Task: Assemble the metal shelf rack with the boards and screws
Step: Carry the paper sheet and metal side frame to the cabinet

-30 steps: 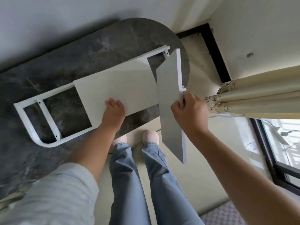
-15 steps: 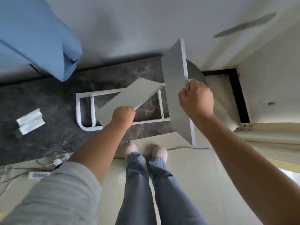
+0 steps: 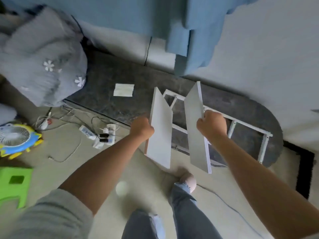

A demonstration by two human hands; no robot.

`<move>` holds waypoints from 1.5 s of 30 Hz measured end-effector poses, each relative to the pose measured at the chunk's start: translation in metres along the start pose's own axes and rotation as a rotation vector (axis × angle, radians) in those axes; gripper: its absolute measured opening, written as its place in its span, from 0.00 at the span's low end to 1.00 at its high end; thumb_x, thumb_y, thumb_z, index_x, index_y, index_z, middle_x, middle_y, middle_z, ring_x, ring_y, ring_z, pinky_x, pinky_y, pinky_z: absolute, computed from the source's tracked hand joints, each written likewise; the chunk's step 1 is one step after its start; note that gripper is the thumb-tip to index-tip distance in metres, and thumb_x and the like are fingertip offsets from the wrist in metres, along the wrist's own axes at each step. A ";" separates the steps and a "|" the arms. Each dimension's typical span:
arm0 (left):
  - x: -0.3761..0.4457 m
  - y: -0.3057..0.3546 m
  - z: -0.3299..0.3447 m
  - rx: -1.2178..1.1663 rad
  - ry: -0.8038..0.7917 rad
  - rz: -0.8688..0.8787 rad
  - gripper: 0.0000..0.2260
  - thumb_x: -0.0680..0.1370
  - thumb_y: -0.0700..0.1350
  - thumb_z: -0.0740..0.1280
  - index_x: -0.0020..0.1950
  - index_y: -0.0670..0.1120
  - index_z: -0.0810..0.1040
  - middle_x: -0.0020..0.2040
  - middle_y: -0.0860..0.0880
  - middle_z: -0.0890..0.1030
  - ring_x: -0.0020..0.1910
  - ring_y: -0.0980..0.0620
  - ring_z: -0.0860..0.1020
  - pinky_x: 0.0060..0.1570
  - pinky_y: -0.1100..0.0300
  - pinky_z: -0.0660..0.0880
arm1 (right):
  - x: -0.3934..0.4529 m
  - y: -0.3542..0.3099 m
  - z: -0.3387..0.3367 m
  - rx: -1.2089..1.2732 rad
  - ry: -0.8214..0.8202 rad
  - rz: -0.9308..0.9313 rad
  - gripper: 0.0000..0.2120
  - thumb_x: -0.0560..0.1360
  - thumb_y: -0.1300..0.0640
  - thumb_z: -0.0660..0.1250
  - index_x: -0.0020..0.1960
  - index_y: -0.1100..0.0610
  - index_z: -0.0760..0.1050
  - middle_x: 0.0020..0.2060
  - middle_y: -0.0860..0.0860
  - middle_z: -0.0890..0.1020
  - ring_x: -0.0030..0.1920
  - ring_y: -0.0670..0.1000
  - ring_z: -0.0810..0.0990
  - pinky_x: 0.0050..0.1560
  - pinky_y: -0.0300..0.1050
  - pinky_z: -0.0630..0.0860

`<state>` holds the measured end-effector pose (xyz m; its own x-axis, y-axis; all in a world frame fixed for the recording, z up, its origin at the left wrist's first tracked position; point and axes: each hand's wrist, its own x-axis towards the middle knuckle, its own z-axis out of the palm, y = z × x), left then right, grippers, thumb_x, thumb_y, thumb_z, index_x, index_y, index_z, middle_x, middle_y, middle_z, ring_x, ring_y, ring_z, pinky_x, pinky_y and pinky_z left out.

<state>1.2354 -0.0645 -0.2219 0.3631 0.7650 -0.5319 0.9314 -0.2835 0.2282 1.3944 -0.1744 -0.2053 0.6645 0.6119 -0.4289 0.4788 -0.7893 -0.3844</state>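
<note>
Two white boards are lifted off the dark marble table (image 3: 120,100). My left hand (image 3: 142,128) grips the left board (image 3: 160,128) at its left edge. My right hand (image 3: 212,125) grips the right board (image 3: 196,128) at its right edge. Both boards hang tilted, side by side with a gap between them, in front of me. The white metal frame (image 3: 234,125) lies flat on the table behind and to the right of the boards, partly hidden by them. No screws are visible.
A white paper packet (image 3: 124,90) lies on the table. On the floor to the left are a power strip with cables (image 3: 103,133), a small fan (image 3: 15,137) and a green stool (image 3: 13,183). A grey cushion (image 3: 43,62) sits at upper left. My feet stand below the boards.
My left hand has lifted its board from the frame and turned it upright beside the right board. The view has swung left, showing the floor clutter.
</note>
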 end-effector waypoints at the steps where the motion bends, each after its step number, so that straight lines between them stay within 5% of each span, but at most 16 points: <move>1: -0.010 -0.023 -0.003 -0.011 0.018 -0.014 0.12 0.76 0.38 0.61 0.50 0.30 0.76 0.51 0.34 0.79 0.53 0.38 0.77 0.47 0.52 0.72 | -0.010 -0.018 0.012 -0.040 -0.042 -0.038 0.13 0.73 0.67 0.56 0.30 0.59 0.60 0.27 0.51 0.65 0.28 0.49 0.65 0.25 0.37 0.56; 4: -0.045 -0.102 -0.008 -0.058 0.060 -0.074 0.12 0.77 0.39 0.60 0.52 0.30 0.75 0.52 0.34 0.78 0.53 0.39 0.76 0.45 0.55 0.70 | -0.047 -0.075 0.055 -0.136 -0.130 -0.180 0.03 0.75 0.64 0.58 0.46 0.62 0.70 0.36 0.54 0.73 0.37 0.53 0.71 0.27 0.35 0.61; 6: -0.075 -0.160 -0.007 -0.097 0.084 -0.135 0.12 0.77 0.40 0.60 0.53 0.31 0.75 0.53 0.36 0.78 0.54 0.40 0.76 0.47 0.55 0.70 | -0.081 -0.112 0.090 -0.207 -0.169 -0.263 0.11 0.75 0.62 0.58 0.56 0.64 0.71 0.48 0.59 0.77 0.46 0.57 0.76 0.37 0.38 0.69; 12: -0.178 -0.329 0.020 -0.209 0.148 -0.357 0.14 0.79 0.42 0.57 0.57 0.35 0.75 0.59 0.40 0.77 0.61 0.43 0.73 0.57 0.58 0.68 | -0.193 -0.208 0.202 -0.366 -0.224 -0.505 0.14 0.76 0.62 0.59 0.59 0.64 0.71 0.55 0.60 0.77 0.55 0.58 0.76 0.46 0.43 0.70; 14: -0.213 -0.385 0.033 -0.291 0.147 -0.459 0.14 0.79 0.42 0.57 0.59 0.35 0.74 0.61 0.40 0.76 0.62 0.43 0.72 0.59 0.58 0.67 | -0.237 -0.239 0.244 -0.407 -0.265 -0.616 0.12 0.75 0.62 0.60 0.56 0.65 0.73 0.53 0.60 0.78 0.55 0.59 0.76 0.44 0.41 0.71; 16: -0.245 -0.437 0.044 -0.387 0.157 -0.556 0.13 0.79 0.42 0.57 0.58 0.36 0.74 0.61 0.40 0.76 0.63 0.43 0.72 0.59 0.59 0.67 | -0.279 -0.267 0.284 -0.432 -0.308 -0.694 0.06 0.75 0.62 0.60 0.41 0.63 0.72 0.40 0.57 0.78 0.48 0.58 0.77 0.33 0.38 0.65; 19: -0.290 -0.505 0.063 -0.525 0.183 -0.695 0.12 0.78 0.41 0.58 0.55 0.35 0.75 0.59 0.40 0.77 0.61 0.44 0.73 0.56 0.59 0.68 | -0.338 -0.305 0.343 -0.463 -0.366 -0.788 0.17 0.74 0.63 0.60 0.30 0.56 0.58 0.30 0.50 0.66 0.40 0.54 0.70 0.35 0.39 0.62; 23: -0.346 -0.589 0.092 -0.686 0.220 -0.869 0.12 0.77 0.40 0.60 0.56 0.34 0.75 0.59 0.39 0.76 0.62 0.42 0.72 0.56 0.59 0.67 | -0.405 -0.354 0.418 -0.537 -0.445 -0.972 0.17 0.72 0.65 0.60 0.29 0.57 0.57 0.28 0.49 0.63 0.39 0.53 0.68 0.27 0.38 0.55; 28: -0.406 -0.699 0.136 -0.837 0.200 -1.094 0.13 0.78 0.41 0.59 0.56 0.34 0.74 0.60 0.39 0.75 0.62 0.43 0.72 0.59 0.60 0.67 | -0.485 -0.413 0.512 -0.660 -0.514 -1.145 0.13 0.70 0.65 0.60 0.30 0.59 0.61 0.32 0.52 0.69 0.39 0.55 0.69 0.36 0.39 0.63; 33: -0.462 -0.807 0.160 -1.026 0.223 -1.339 0.12 0.76 0.39 0.61 0.56 0.34 0.75 0.59 0.38 0.76 0.60 0.41 0.74 0.58 0.57 0.70 | -0.566 -0.476 0.617 -0.778 -0.631 -1.321 0.15 0.70 0.65 0.59 0.29 0.57 0.57 0.27 0.50 0.64 0.36 0.55 0.68 0.26 0.39 0.56; 41: -0.531 -0.953 0.183 -1.216 0.261 -1.603 0.12 0.77 0.36 0.60 0.58 0.36 0.73 0.58 0.40 0.77 0.58 0.41 0.76 0.51 0.56 0.73 | -0.698 -0.547 0.752 -0.924 -0.684 -1.557 0.17 0.73 0.64 0.58 0.30 0.55 0.55 0.33 0.52 0.69 0.41 0.56 0.71 0.33 0.40 0.59; 45: -0.556 -1.027 0.216 -1.307 0.273 -1.624 0.12 0.77 0.38 0.59 0.58 0.35 0.73 0.59 0.39 0.76 0.58 0.41 0.75 0.52 0.55 0.72 | -0.747 -0.569 0.822 -1.015 -0.660 -1.581 0.07 0.73 0.64 0.58 0.36 0.60 0.67 0.41 0.59 0.77 0.49 0.60 0.77 0.38 0.42 0.64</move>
<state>0.0826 -0.3234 -0.3370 -0.6913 -0.0728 -0.7189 -0.2673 0.9501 0.1607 0.1542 -0.1414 -0.3379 -0.7616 0.4018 -0.5084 0.5727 0.7844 -0.2381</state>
